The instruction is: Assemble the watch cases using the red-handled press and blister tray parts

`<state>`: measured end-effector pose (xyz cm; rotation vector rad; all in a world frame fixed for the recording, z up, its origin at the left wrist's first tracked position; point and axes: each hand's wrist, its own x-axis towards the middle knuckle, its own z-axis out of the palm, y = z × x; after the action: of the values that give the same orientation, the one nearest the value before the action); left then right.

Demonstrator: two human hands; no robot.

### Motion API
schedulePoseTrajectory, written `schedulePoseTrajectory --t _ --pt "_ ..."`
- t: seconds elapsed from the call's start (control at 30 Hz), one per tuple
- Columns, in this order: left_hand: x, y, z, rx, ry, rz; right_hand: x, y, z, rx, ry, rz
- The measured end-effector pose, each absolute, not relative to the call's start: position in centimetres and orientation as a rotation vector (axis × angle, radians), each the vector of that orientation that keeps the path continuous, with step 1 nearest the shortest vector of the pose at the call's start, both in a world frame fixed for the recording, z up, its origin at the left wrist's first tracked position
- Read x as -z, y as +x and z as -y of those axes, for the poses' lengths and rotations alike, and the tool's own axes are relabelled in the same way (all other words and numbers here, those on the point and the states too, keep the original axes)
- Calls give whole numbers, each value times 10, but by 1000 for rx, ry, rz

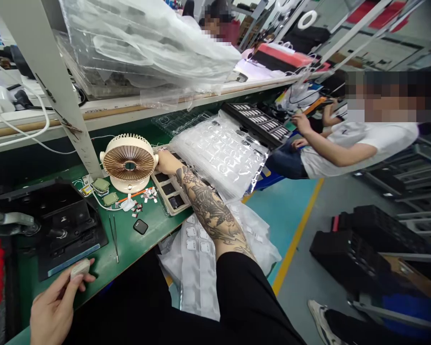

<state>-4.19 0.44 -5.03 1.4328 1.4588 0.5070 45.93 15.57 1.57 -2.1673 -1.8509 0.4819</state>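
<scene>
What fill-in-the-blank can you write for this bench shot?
The left hand pinches a small pale object above the ____ bench mat.
The right hand, on a ____ forearm, is beside a round cream desk fan.
Slim steel tweezers lie near a ____ rounded-square piece.

Missing words: green; tattooed; black.

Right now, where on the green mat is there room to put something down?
Try the bare green mat between the tweezers and the tattooed forearm, below the small black square. Around the fan it is crowded: wires, little white pieces and the tray.
</scene>
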Motion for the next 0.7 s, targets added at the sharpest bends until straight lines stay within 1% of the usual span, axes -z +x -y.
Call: schedulePoseTrajectory --t 0.1,0.23,0.3,0.43,0.47,0.53,0.63,0.7 --pt "50 -38 -5 -535 1393 -1418 -19 453 -166 -534 -2249 1890" --pt "43 -26 -13 -706 1368 -1321 -28 447 -169 -540 -2309 1814" --pt "38 -23 -17 -738 1375 -1308 -34 448 -158 -500 -2298 1736" --pt "25 -20 -21 -667 1518 -1323 -38 441 -103 -333 -2241 1475" --pt "22 -19 -22 -660 1567 -1316 -37 434 -85 -285 -2113 1306" --pt "17 -16 -25 -699 1639 -1267 -34 414 -50 -294 -1834 1160" --pt "14 -11 -29 -807 1683 -1148 -25 360 -7 -265 -1657 1212" --pt "14 -10 -30 -823 1693 -1065 -14 316 10 -369 -1567 1348"
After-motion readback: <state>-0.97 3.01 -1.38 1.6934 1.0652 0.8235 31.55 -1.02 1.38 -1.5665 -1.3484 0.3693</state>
